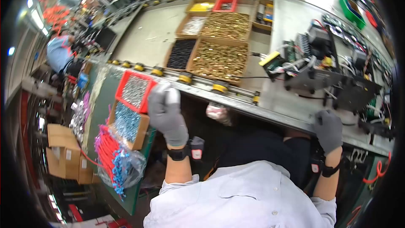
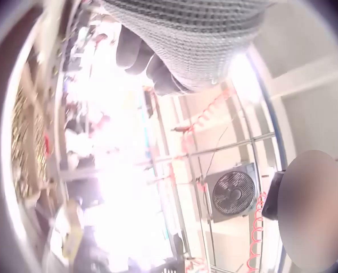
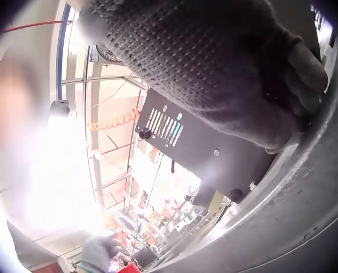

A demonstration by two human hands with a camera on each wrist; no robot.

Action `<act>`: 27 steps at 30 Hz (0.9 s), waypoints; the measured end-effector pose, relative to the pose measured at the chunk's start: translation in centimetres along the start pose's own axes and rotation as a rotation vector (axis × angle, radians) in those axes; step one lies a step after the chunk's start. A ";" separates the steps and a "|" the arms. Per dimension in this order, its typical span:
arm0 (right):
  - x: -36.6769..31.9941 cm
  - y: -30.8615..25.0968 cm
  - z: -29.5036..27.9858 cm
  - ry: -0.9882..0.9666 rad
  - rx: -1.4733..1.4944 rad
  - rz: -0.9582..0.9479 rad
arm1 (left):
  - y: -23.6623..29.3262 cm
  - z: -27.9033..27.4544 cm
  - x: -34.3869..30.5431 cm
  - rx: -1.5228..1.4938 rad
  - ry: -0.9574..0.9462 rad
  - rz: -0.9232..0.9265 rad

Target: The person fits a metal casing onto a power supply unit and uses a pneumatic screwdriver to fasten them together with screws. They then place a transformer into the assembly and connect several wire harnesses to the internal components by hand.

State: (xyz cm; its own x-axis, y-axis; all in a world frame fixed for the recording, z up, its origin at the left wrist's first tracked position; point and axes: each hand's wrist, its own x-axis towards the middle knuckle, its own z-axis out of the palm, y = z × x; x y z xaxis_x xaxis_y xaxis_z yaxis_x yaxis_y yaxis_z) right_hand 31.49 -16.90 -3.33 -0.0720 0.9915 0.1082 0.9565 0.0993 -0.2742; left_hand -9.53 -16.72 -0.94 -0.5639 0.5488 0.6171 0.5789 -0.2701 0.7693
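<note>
My left hand, in a grey glove, is raised beside a red tray of small silvery metal parts and overlaps its right edge in the head view. Its fingers look bent in the left wrist view; motion blur hides their tips, and I cannot tell whether they pinch a small part. Below the red tray sits a cardboard box of bluish small parts. My right hand, gloved too, rests at the near edge of the workbench with fingers loosely curled, close to a black slotted panel. Nothing shows in its grasp.
Open boxes of brassy parts and black parts stand beyond the roller rail. Circuit assemblies with cables lie at right. A bag of red wires lies on the green side table. Another person is at far left.
</note>
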 end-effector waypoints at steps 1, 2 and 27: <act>0.3 0.2 0.3 0.020 -0.049 -0.017 | 0.7 -1.5 1.6 -0.060 0.152 -0.034; 0.3 0.2 0.6 0.081 -0.043 -0.086 | 0.5 -3.5 3.3 0.018 0.205 -0.031; 0.3 -9.1 -5.9 0.633 1.169 -0.111 | 11.2 10.6 -1.6 -0.695 -0.768 -0.087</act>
State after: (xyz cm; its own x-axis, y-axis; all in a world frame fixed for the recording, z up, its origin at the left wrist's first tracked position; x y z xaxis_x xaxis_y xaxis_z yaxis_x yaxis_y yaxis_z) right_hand 24.45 -17.95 4.83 0.3138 0.7958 0.5178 0.1279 0.5050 -0.8536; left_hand 4.09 -12.18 4.94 0.0812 0.8784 0.4710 -0.0504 -0.4684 0.8821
